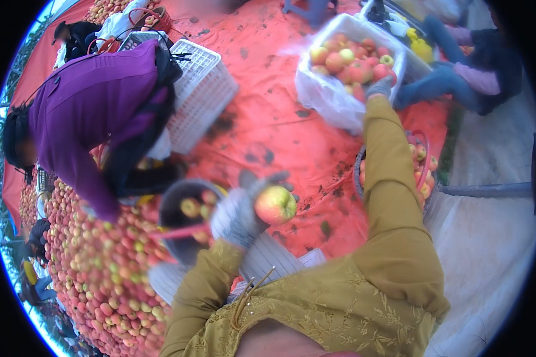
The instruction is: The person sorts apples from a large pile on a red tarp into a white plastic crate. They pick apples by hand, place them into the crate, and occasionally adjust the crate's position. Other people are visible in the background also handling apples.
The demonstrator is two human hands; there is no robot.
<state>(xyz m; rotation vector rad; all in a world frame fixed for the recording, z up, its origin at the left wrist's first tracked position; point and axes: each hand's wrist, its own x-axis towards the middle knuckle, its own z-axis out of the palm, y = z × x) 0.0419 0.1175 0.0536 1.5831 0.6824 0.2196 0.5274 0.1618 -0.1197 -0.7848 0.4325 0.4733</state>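
Note:
A red-and-yellow apple (276, 205) rests in my left hand (239, 215), which wears a grey glove and has its fingers curled behind the fruit. At the far right, my right hand (380, 88), gloved too, reaches over the near edge of a crate lined with white plastic (321, 92). Its fingertips are among the apples (348, 58) there, beside a red one, and whether they grip it is hidden. Just left of my left hand stands a dark bucket (178, 199) with several apples inside.
A large heap of apples (113, 268) spreads at left. A person in purple (101, 101) bends over it, near a white slatted crate (199, 89). By my right arm is a basket of apples with a pink handle (426, 156). Red sheeting (250, 119) covers the ground.

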